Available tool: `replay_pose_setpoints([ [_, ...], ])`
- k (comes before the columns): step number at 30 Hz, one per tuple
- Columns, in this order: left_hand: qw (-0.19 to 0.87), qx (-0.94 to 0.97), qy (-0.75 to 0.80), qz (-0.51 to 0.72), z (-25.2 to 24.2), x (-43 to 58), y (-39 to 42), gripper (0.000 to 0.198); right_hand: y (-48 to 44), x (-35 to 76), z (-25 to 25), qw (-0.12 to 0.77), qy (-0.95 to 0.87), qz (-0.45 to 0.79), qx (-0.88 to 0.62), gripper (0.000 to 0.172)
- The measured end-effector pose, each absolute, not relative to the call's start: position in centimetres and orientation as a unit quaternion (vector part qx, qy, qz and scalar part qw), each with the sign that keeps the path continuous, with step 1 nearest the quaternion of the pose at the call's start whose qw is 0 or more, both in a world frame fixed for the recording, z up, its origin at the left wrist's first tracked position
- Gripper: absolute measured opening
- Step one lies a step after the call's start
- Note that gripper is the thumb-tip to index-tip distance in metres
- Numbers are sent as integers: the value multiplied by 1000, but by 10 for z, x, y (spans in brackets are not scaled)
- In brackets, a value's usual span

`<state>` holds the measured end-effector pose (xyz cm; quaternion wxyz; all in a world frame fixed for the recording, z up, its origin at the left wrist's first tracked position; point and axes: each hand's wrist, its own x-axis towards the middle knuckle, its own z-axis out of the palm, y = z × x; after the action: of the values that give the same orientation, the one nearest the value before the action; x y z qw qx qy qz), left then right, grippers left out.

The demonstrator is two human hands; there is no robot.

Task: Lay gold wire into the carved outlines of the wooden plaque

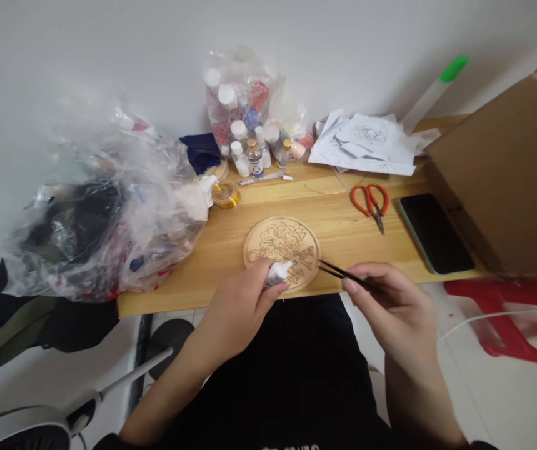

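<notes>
The left hand grips a tube over the round board. At its right, the right hand pinches tweezers.

The tan board bears brown floral lines, the tweezers are black, the plier handles orange-red.

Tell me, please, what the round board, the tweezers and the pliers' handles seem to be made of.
Round board: apparently matte wood, from its pale tan colour and dark lines.
Tweezers: perhaps black-finished metal, given slim arms.
Pliers' handles: likely plastic or rubber, being smooth and orange.
</notes>
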<state>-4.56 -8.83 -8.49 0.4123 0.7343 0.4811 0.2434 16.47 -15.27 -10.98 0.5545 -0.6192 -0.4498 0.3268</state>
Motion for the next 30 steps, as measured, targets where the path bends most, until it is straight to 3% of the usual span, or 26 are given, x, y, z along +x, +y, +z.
replay_pose_setpoints([
  [5,357,763,463,274,-74,-44,-92,10,-158,169,-105,623,-461,344,-530,15],
  [12,157,881,403,193,-67,-43,-94,20,-153,164,-104,663,-394,369,-519,9],
  [15,101,900,385,176,-65,-42,-94,21,-152,160,-100,656,-417,346,-526,15],
  [21,79,907,377,173,-65,-40,-96,18,-152,154,-88,534,-557,335,-541,18],
  [30,90,907,374,172,-68,-40,-98,14,-151,142,-86,532,-572,310,-542,18],
])
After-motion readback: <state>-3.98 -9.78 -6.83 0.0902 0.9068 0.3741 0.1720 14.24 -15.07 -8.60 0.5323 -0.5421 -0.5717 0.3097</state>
